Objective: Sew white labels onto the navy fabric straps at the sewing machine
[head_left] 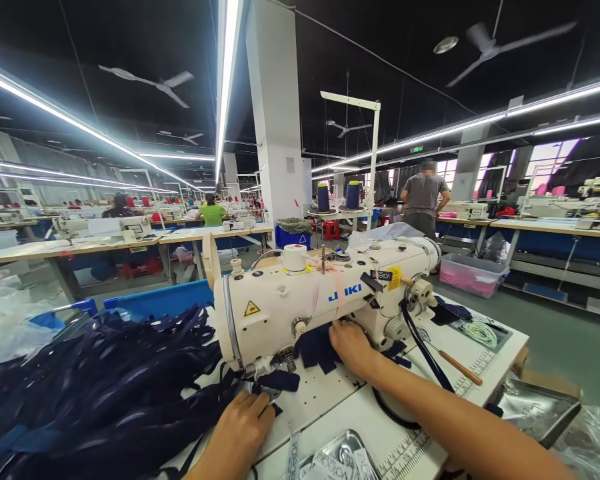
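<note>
Navy fabric piece (pixel 280 381) lay on the tabletop (pixel 330 395) under one sewing machine (pixel 300 300), near one navy heap (pixel 95 387) at left. Two thread cones (pixel 353 195) stood far behind. Left hand (pixel 243 420) pressed the piece, fingers narrow and flat; right hand (pixel 350 345) lay palm-down under the machine arm, finger spread indeterminable.

Looks forward and slightly down from head height, close over the white ruled tabletop (pixel 325 395) and cream metal sewing machine (pixel 305 300), factory hall beyond.
</note>
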Tool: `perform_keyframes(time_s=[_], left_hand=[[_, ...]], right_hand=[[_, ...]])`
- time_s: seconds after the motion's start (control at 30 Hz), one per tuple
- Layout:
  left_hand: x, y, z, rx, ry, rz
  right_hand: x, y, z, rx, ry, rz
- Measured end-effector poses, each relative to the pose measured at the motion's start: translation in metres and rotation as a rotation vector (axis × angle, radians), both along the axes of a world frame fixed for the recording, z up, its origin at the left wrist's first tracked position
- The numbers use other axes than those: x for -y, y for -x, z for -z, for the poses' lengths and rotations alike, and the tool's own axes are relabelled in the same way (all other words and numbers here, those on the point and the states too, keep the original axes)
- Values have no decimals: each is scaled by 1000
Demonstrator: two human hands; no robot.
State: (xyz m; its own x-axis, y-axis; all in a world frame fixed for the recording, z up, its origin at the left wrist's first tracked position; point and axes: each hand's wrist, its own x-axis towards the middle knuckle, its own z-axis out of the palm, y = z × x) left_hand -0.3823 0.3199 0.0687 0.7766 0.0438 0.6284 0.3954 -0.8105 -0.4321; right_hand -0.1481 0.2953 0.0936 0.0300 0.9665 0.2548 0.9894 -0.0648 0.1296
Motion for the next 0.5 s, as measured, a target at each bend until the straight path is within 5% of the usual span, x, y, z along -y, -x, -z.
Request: perform_keyframes(time_s=[0.13,0.37,0.5], left_hand=[[-4,12,7,-141,4,-3],[10,28,2,-309,-150,-40],[15,35,1,-320,-137,-61]], right_hand=[[23,18,0,73,3,-11],[39,60,1,173,-32,-435],[28,52,0,93,14,-125]])
